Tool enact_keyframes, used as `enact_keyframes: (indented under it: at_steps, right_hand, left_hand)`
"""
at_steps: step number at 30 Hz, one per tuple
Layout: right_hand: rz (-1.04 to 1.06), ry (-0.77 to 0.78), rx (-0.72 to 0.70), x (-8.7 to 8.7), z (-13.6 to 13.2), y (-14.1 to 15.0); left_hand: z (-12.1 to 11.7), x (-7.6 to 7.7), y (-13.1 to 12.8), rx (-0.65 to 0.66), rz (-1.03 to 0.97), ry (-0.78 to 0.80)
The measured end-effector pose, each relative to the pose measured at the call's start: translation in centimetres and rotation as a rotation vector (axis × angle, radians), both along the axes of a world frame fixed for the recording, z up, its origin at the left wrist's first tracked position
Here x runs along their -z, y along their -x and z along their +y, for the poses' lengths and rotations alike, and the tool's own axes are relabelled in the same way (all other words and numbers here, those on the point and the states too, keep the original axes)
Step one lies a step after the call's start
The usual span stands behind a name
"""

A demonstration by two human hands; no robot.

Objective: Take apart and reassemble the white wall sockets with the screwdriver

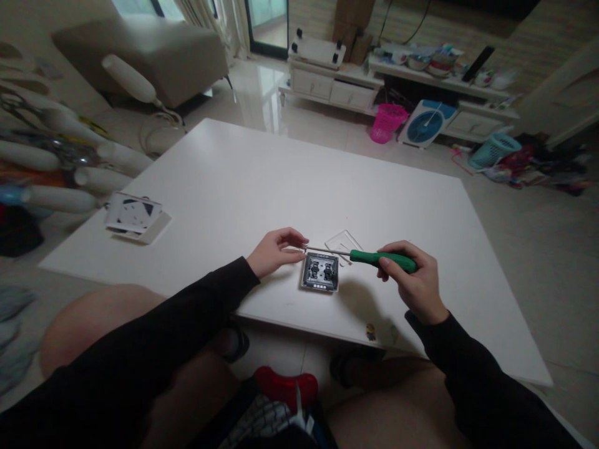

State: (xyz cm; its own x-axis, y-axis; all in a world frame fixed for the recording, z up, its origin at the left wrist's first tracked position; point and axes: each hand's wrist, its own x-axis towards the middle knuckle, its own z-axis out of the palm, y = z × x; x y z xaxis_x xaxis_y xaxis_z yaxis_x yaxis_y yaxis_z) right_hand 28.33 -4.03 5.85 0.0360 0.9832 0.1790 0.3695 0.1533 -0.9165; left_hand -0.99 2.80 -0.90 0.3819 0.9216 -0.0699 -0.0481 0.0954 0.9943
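A screwdriver [384, 257] with a green handle and a thin metal shaft lies level in my right hand [416, 277], whose fingers are wrapped round the handle. Its tip points left and reaches the fingertips of my left hand [281, 251]. The left thumb and fingers are curled close together at the tip; anything small between them is too tiny to make out. Just below the shaft, a square wall switch or socket panel [321, 272] with a dark inner face and white rim sits on the table. Behind the shaft lies a pale square frame [344, 245], partly covered by it.
The white table [290, 181] spreads out ahead. Toward its left edge rests a white box [136, 215] with dark markings. A small sticker [370, 332] is by the front edge. A pink basket [388, 123] and a blue-and-white fan [425, 123] stand on the floor beyond.
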Motion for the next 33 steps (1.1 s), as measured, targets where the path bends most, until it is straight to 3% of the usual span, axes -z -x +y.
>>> enact_keyframes:
  at_steps: [4, 7, 10, 13, 18, 25, 29, 33]
  right_hand:
    - [-0.013, -0.080, 0.054, 0.0, 0.0, -0.1]
    - [-0.082, -0.179, 0.107, -0.7, 0.1, 0.0]
    - [-0.164, -0.323, 0.122, -2.3, 0.1, 0.8]
    - [-0.216, -0.445, 0.100, -4.2, 0.2, 2.2]
    - [-0.192, -0.507, 0.073, -5.8, 0.6, 4.3]
    - [-0.148, -0.492, 0.064, -6.0, 1.1, 5.5]
    - [-0.116, -0.430, -0.017, -4.9, 1.3, 4.9]
    - [-0.174, -0.320, -0.075, -2.0, 1.6, 3.4]
  left_hand:
    - [0.0, 0.2, 0.2, 0.033, 0.154, -0.264]
    - [-0.5, -0.5, 0.1, -0.005, 0.281, -0.508]
    - [-1.2, -2.3, -0.9, 0.000, 0.337, -0.715]
    - [-2.1, -4.9, -2.6, 0.048, 0.298, -0.817]
    - [-2.9, -8.0, -5.4, 0.103, 0.247, -0.885]
    - [-2.7, -8.8, -7.1, 0.036, 0.144, -0.833]
    - [-2.3, -9.3, -6.7, 0.007, 0.172, -0.789]
    - [-1.7, -8.6, -4.8, -0.069, 0.170, -0.656]
